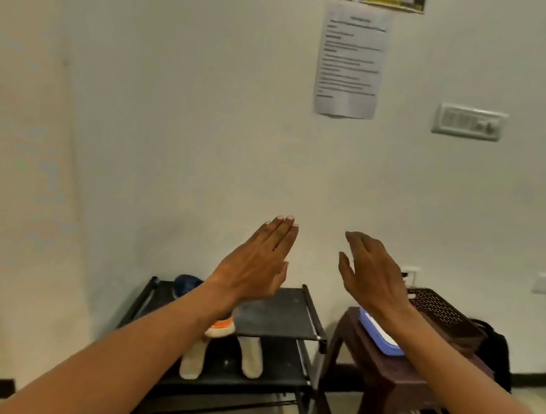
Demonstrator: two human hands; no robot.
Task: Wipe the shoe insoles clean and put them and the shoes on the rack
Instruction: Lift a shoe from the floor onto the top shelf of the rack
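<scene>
A black shoe rack [287, 313] stands against the wall. Two beige insoles [193, 358] lie on its second shelf, the other one [252, 356] to the right. A shoe with an orange and white sole [222, 328] rests on the top shelf, mostly hidden by my left forearm, and a blue shoe [186, 283] shows behind it. My left hand [255, 265] and my right hand [371, 271] are raised in front of the wall above the rack, flat, fingers extended, holding nothing.
A brown plastic stool [386, 370] stands right of the rack with a blue and white box [381, 336] on it. A dark perforated crate [439, 312] and a black bag [492, 351] sit behind it. Papers and switch plates hang on the wall.
</scene>
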